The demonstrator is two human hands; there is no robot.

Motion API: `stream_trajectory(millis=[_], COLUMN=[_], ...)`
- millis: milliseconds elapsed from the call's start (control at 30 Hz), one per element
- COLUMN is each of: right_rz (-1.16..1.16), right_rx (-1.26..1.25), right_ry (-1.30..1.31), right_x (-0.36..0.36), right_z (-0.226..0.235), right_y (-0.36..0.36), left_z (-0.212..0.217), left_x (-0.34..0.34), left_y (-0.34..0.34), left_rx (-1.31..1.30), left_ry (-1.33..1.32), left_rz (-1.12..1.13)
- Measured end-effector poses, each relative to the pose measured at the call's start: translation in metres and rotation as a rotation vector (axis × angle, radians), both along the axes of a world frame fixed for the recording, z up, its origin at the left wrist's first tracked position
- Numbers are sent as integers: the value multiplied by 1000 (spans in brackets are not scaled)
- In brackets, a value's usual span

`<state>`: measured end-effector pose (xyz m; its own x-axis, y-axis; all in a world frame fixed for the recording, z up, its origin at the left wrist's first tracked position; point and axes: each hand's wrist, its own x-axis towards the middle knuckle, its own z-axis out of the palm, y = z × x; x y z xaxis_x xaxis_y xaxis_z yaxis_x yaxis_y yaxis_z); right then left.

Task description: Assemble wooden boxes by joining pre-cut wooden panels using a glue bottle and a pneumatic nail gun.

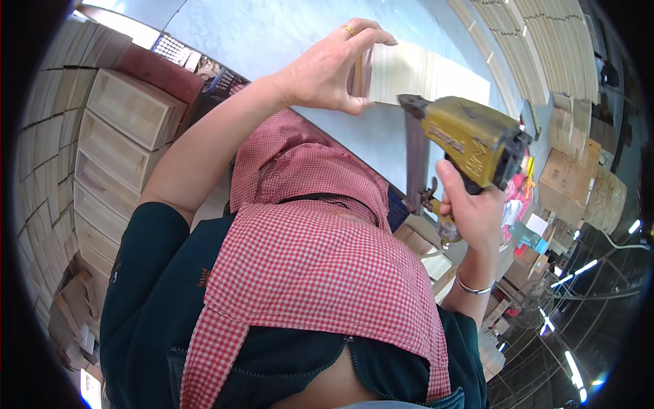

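On the bluish surface (245,31) lies the pale wooden piece (429,73), my left grip (327,71) clamped around its end; my right grip (471,208) clenches the nail gun (466,133); careless aim could injure the left.

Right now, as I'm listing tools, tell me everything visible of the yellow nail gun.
The nail gun has a yellow, metallic-looking body, a dark nose, dark rear and long dark magazine. The right hand grips its handle; the nose points left, close by the pale wooden piece, contact unclear.
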<state>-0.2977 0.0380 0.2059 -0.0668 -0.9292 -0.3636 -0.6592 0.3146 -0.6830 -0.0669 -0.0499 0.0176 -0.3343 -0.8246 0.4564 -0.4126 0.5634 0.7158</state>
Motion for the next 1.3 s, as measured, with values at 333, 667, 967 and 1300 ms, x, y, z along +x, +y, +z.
stream_trajectory(millis=[333,667,967,1300], right_rz=[-257,-217,118,267], right_rx=[25,-12,-41,-183], right_ry=[64,94,149,218], right_x=[-39,-72,-62,-37], right_z=[-8,-1,0,10], right_y=[36,61,38,25], left_z=[20,9,10,7], left_x=[-16,5,22,27], left_y=[129,-14,-59,-62], left_rx=[305,162,277,241], left_ry=[-64,584,357,340], left_rz=[459,738,742,734])
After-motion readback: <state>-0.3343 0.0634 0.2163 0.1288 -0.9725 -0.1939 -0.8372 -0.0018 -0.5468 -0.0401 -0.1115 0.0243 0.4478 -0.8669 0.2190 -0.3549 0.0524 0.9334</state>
